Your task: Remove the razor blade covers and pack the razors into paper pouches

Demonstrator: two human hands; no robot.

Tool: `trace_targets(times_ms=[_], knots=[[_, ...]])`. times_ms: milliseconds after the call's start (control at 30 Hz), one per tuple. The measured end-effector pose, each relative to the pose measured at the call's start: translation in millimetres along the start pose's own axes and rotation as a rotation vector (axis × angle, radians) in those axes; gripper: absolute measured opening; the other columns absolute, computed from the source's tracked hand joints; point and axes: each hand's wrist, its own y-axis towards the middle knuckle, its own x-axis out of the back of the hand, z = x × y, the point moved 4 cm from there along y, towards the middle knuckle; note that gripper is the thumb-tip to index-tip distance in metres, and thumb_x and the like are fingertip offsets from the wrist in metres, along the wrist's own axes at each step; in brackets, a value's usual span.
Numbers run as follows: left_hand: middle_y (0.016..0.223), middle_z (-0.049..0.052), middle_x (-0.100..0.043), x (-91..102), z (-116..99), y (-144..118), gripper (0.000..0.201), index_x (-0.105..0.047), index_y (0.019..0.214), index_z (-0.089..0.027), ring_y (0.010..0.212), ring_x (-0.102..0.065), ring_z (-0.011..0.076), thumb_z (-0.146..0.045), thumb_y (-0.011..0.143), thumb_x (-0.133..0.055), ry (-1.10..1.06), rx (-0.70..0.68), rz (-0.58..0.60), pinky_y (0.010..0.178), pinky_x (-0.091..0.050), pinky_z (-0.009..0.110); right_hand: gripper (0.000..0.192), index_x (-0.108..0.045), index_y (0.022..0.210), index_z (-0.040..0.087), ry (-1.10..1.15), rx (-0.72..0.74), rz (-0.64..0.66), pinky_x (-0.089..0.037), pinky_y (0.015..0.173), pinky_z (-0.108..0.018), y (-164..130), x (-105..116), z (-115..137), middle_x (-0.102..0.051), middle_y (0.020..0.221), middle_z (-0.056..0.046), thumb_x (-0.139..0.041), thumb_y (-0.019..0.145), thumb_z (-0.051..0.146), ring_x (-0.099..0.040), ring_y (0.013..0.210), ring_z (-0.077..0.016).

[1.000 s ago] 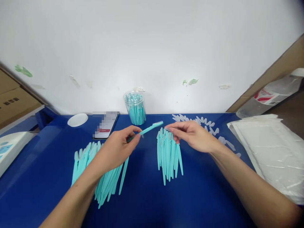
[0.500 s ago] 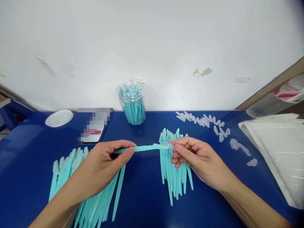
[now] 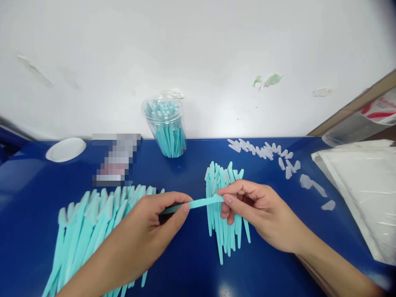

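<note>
Razor [image 3: 201, 202] sits between both hands over the bench [image 3: 185, 264], long axis roughly along its back edge, left hand [image 3: 144, 231] pinching the handle, right hand [image 3: 267, 216] nearer, pinching the head end.

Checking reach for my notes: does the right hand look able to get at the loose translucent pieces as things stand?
Likely yes: the translucent pieces lie uncovered on the blue table beyond the right hand, with nothing between. It may first need to release the pinched teal stick.
</note>
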Motion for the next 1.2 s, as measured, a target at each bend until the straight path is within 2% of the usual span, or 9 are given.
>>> trace_targets(times_ms=[167,267,367,500,700,867,967,1067,1200], knots=[[0.078,-0.003,-0.072,6.7,-6.2,-7.4,0.031,-0.076,0.079,-0.031,0.068,-0.060,0.0151,-0.050,0.099,-0.061,0.114,-0.031,0.085,0.058,-0.044,0.025,0.032,-0.073,0.125,0.026,-0.156,0.036,0.009,-0.056,0.061,-0.029,-1.6,2.4,5.2,-0.071,0.078,-0.001,-0.066,0.102,0.047,-0.066,0.068,-0.0158],[0.075,-0.002,-0.075,27.9,7.8,-19.3,0.033,-0.078,0.087,-0.032,0.066,-0.066,0.0177,-0.062,0.092,-0.064,0.245,0.101,-0.111,0.057,-0.046,0.027,0.036,-0.073,0.127,0.027,-0.339,0.156,-0.223,-0.055,0.063,-0.031,0.7,22.2,15.2,-0.073,0.081,-0.002,-0.069,0.099,0.049,-0.066,0.070,-0.0170],[0.080,-0.002,-0.079,48.0,28.7,-41.1,0.037,-0.079,0.096,-0.033,0.073,-0.074,0.0213,-0.066,0.087,-0.065,0.440,0.271,-0.351,0.063,-0.051,0.028,0.031,-0.079,0.110,0.027,-0.526,0.187,-0.520,-0.053,0.063,-0.032,2.9,52.2,21.6,-0.074,0.078,-0.002,-0.071,0.095,0.052,-0.064,0.066,-0.0173],[0.082,-0.004,-0.080,48.8,46.9,-65.9,0.031,-0.078,0.100,-0.036,0.075,-0.077,0.0200,-0.058,0.092,-0.059,0.636,0.370,-0.371,0.066,-0.052,0.028,0.027,-0.082,0.091,0.025,-0.709,0.126,-0.676,-0.047,0.055,-0.032,7.0,82.1,24.8,-0.072,0.069,-0.001,-0.072,0.089,0.050,-0.062,0.058,-0.0179],[0.070,-0.003,-0.069,19.8,11.7,-50.5,0.034,-0.073,0.090,-0.030,0.058,-0.064,0.0188,-0.056,0.099,-0.053,0.803,0.173,-0.417,0.056,-0.039,0.031,0.030,-0.085,0.109,0.023,-1.127,0.013,-0.492,-0.053,0.069,-0.036,40.2,99.6,39.1,-0.080,0.081,-0.003,-0.066,0.093,0.041,-0.073,0.072,-0.0228],[0.082,-0.001,-0.075,-18.6,-22.4,-24.1,0.027,-0.073,0.089,-0.026,0.072,-0.072,0.0217,-0.045,0.102,-0.058,0.710,-0.040,-0.246,0.064,-0.044,0.033,0.032,-0.085,0.115,0.020,-1.313,-0.013,-0.370,-0.057,0.081,-0.038,94.5,98.3,45.4,-0.083,0.094,-0.009,-0.072,0.091,0.036,-0.076,0.089,-0.0277],[0.099,0.005,-0.075,-15.9,-10.2,-53.0,0.024,-0.072,0.102,-0.025,0.076,-0.073,0.0239,-0.047,0.101,-0.062,0.760,-0.186,-0.440,0.065,-0.047,0.036,0.028,-0.085,0.111,0.017,-1.401,-0.044,-0.339,-0.057,0.086,-0.041,116.4,91.9,39.5,-0.082,0.100,-0.015,-0.075,0.088,0.029,-0.076,0.098,-0.0323],[0.135,0.018,-0.062,-5.8,21.3,-103.9,0.049,-0.059,0.137,-0.024,0.119,-0.065,0.0389,-0.049,0.096,-0.070,0.898,-0.375,-0.681,0.095,-0.050,0.051,0.023,-0.085,0.105,0.015,-1.462,-0.061,-0.324,-0.057,0.088,-0.046,123.3,86.0,32.3,-0.080,0.105,-0.020,-0.070,0.090,0.025,-0.076,0.102,-0.0369],[0.148,0.029,-0.046,-1.6,62.8,-131.5,0.089,-0.036,0.160,-0.020,0.144,-0.041,0.0556,-0.059,0.089,-0.074,1.043,-0.384,-0.686,0.111,-0.034,0.073,0.025,-0.085,0.104,0.015,-1.503,-0.064,-0.311,-0.057,0.087,-0.047,120.5,81.3,27.0,-0.080,0.106,-0.021,-0.063,0.095,0.023,-0.075,0.104,-0.0385]])
